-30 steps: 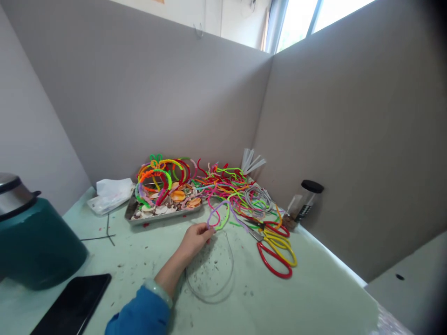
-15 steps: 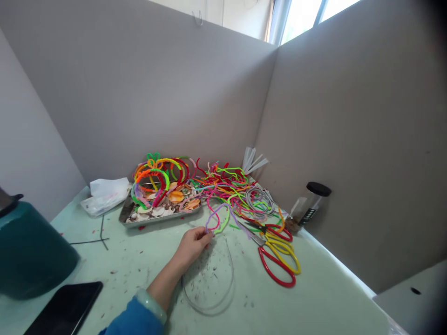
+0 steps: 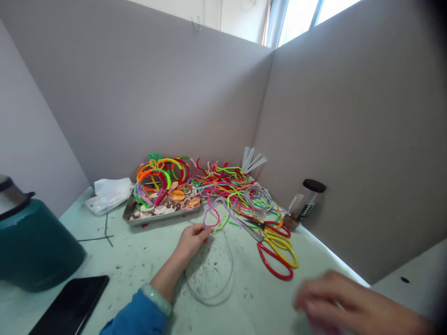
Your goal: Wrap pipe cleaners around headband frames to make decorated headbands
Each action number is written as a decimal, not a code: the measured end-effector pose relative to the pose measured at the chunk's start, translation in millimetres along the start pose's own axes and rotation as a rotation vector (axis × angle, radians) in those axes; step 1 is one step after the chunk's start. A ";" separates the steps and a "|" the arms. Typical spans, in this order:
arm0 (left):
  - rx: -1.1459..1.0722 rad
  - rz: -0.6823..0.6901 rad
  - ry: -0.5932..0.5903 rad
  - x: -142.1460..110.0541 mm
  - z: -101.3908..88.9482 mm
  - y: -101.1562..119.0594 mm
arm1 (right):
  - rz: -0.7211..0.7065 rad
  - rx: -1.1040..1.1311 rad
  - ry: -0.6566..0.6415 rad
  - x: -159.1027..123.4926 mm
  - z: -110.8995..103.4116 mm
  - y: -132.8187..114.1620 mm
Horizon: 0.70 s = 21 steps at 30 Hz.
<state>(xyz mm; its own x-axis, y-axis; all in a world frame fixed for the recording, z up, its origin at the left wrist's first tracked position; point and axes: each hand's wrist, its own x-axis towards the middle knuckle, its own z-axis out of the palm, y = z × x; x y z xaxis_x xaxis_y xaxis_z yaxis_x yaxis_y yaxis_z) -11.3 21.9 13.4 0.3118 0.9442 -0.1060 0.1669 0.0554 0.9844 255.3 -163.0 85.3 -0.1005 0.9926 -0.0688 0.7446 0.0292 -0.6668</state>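
Observation:
My left hand [image 3: 193,239] is closed in a pinch over the middle of the table, gripping one end of a purple pipe cleaner [image 3: 220,200] that arches up and to the right. A thin grey wire [image 3: 208,304] curves in a large loop beneath this hand; whether the fingers hold it too is hidden. My right hand [image 3: 331,298], smeared by motion, is at the lower right, in front of red-handled scissors [image 3: 275,267] and yellow-handled scissors [image 3: 281,246]. How its fingers are set cannot be made out.
Behind lies a heap of coloured pipe cleaners [image 3: 223,181] with a grey wire coil [image 3: 258,200]. A metal tray [image 3: 164,217] of shells bears pipe-cleaner-wrapped hoops [image 3: 153,172]. At left are a teal jug [image 3: 38,246] and a phone [image 3: 71,304]; a black-lidded jar [image 3: 307,204] stands right.
My right hand has come into view at the lower right. The left hand keeps its pinch on the purple pipe cleaner, and the camera view has shifted slightly.

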 end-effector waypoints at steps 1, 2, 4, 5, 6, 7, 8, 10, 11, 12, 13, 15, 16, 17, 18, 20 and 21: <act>-0.024 -0.019 -0.008 -1.2 -0.8 1.5 | -0.053 0.065 -0.150 27.5 2.4 -10.0; -0.051 -0.039 -0.012 -1.8 -1.8 2.9 | -0.090 0.131 -0.130 57.6 7.7 -20.2; -0.095 -0.079 -0.008 -0.6 -4.7 5.3 | -0.095 0.253 -0.037 118.8 27.0 -38.6; -0.097 -0.099 0.002 1.3 -6.6 6.4 | -0.103 0.300 -0.007 146.4 39.9 -45.7; -0.078 -0.123 0.012 4.2 -8.7 7.5 | -0.117 0.373 -0.039 170.4 53.9 -51.0; -0.036 -0.145 0.020 7.9 -11.1 8.5 | -0.133 0.448 -0.093 190.2 68.0 -54.5; 0.018 -0.167 0.026 12.1 -13.4 9.3 | -0.167 0.508 -0.130 205.8 81.4 -56.2; 0.121 -0.199 0.031 20.7 -17.4 9.8 | -0.236 0.635 -0.161 226.0 103.6 -55.3; 0.153 -0.200 0.027 24.4 -18.7 9.2 | -0.230 0.700 -0.128 231.9 111.7 -53.3; 0.172 -0.188 0.022 27.4 -19.5 8.0 | -0.210 0.743 -0.092 235.8 117.5 -50.6; 0.181 -0.160 0.011 29.5 -19.8 6.3 | -0.187 0.780 -0.063 238.3 121.4 -47.7; 0.177 -0.076 -0.014 31.2 -19.3 1.9 | -0.149 0.830 -0.038 240.9 124.0 -42.2; 0.168 -0.040 -0.041 31.1 -18.9 -0.2 | -0.133 0.849 -0.046 241.5 123.5 -39.9; 0.158 -0.013 -0.060 30.6 -18.5 -1.9 | -0.119 0.865 -0.063 242.0 122.3 -38.1; 0.147 0.008 -0.077 30.0 -18.3 -3.0 | -0.107 0.877 -0.080 242.3 120.8 -36.9; 0.121 0.034 -0.083 28.6 -18.5 -3.5 | -0.082 0.891 -0.089 242.9 118.0 -35.7; 0.109 0.044 -0.074 28.1 -18.8 -3.0 | -0.074 0.895 -0.078 243.2 117.2 -35.6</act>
<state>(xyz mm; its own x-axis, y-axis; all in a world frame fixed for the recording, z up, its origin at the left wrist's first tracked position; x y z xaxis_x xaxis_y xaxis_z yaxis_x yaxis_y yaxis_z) -20.7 54.3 10.1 0.3881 0.9184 -0.0774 0.2508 -0.0244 0.9677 127.0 63.5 5.3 -0.1969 0.9799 -0.0314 -0.0547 -0.0429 -0.9976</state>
